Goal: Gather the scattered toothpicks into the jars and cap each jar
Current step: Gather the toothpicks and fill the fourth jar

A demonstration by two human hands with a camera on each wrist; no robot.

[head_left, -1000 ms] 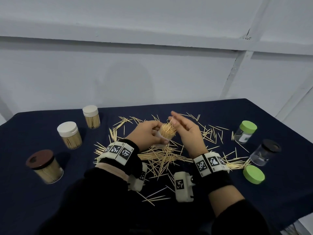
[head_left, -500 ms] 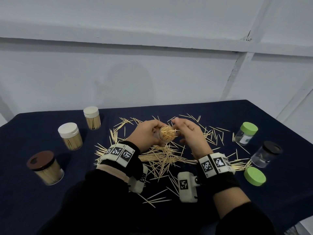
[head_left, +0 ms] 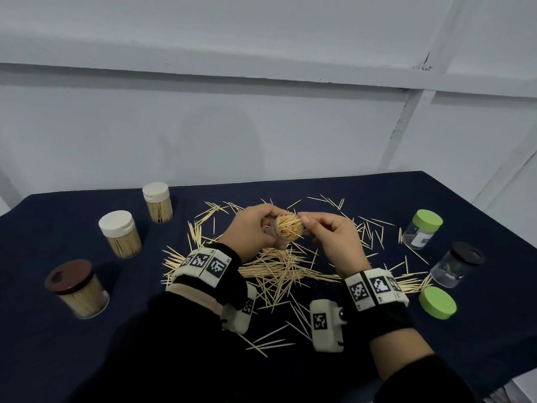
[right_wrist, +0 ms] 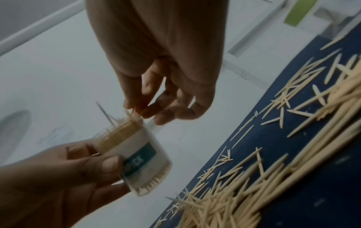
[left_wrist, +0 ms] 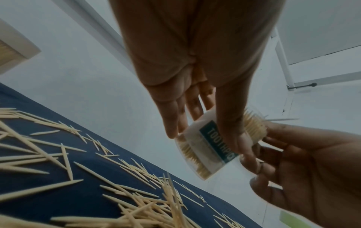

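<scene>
My left hand [head_left: 260, 228] grips a clear, uncapped jar [head_left: 287, 231] packed with toothpicks, held above the table and tilted with its mouth toward me. Its teal label shows in the left wrist view on the jar [left_wrist: 210, 145] and in the right wrist view [right_wrist: 140, 155]. My right hand [head_left: 305, 221] is at the jar's mouth, thumb and forefinger pinching the toothpick tips [right_wrist: 125, 128] by the rim. One toothpick [right_wrist: 104, 112] sticks out above the rest. Scattered toothpicks [head_left: 276, 271] cover the dark blue cloth below both hands.
At the left stand three capped, filled jars: brown lid [head_left: 77, 289], white lid [head_left: 120, 234], cream lid [head_left: 157, 202]. At the right are a green-capped jar [head_left: 422, 231], a black-capped jar [head_left: 457, 264] and a loose green lid [head_left: 437, 302]. The table edge [head_left: 494, 382] is near right.
My right hand came down from above the jar, where it held a single toothpick, to the jar's mouth. The jar tipped further toward me in my left hand.
</scene>
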